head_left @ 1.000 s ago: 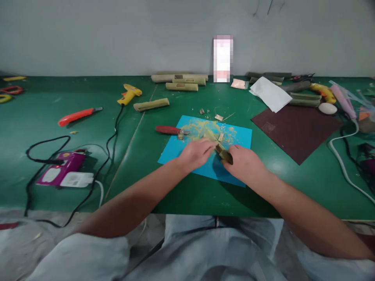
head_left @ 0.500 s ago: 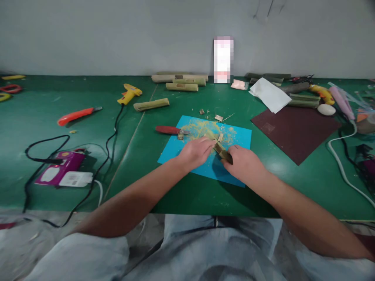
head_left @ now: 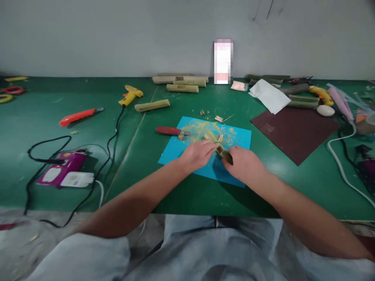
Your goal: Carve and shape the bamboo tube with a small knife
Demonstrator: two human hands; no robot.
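My right hand [head_left: 246, 163] is wrapped round the near end of a short bamboo tube [head_left: 210, 137] with a rectangular opening cut in its side. The tube is held at a slant above a blue sheet [head_left: 171, 154]. At the edge of that opening, the fingertips of my left hand [head_left: 197, 155] are pinched together; whatever is between them is hidden. Pale bamboo dust [head_left: 202, 125] is scattered over the sheet. A small cut piece of bamboo [head_left: 220, 137] lies just beyond the tube. To the left rests a red-handled knife [head_left: 168, 130], its blade over the sheet.
Several bamboo tubes [head_left: 182, 88] lie along the wall. On the left are a yellow glue gun [head_left: 130, 95], an orange cutter [head_left: 77, 117] and a purple power strip [head_left: 65, 168] with cords. A dark brown sheet [head_left: 295, 134], white paper [head_left: 269, 96] and a pink tool [head_left: 340, 102] are right.
My left fingertips have shifted slightly along the opening, toward my right hand. The grip of my right hand on the bamboo tube looks the same.
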